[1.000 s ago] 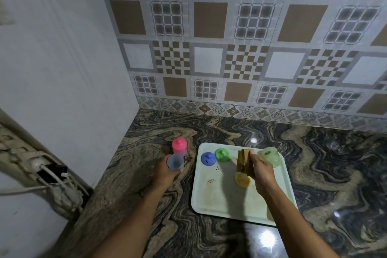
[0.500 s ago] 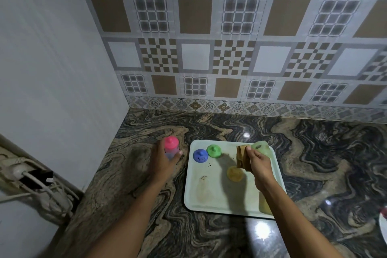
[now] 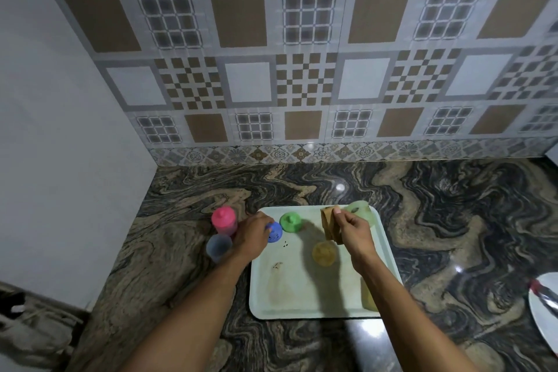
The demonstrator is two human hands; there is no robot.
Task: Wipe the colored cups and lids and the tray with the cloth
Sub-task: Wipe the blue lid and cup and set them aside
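A pale tray (image 3: 302,299) lies on the marble counter. On it are a blue lid (image 3: 275,232), a green lid (image 3: 290,222), a yellow cup (image 3: 324,254) and a pale green cup (image 3: 359,210) at the far right corner. My left hand (image 3: 252,234) reaches over the tray's left edge, its fingers curled round the blue lid. My right hand (image 3: 353,229) pinches a folded brown cloth (image 3: 328,222) above the tray. A pink-lidded cup (image 3: 223,220) and a bluish cup (image 3: 219,248) stand on the counter left of the tray.
A yellowish object (image 3: 370,297) on the tray is partly hidden by my right forearm. A white plate (image 3: 543,311) shows at the right edge. A plain wall closes the left side and a tiled wall the back. Cables (image 3: 18,311) hang at lower left.
My left hand set the bluish cup down beside the pink-lidded cup, then moved right onto the blue lid. My right hand kept holding the cloth over the tray.
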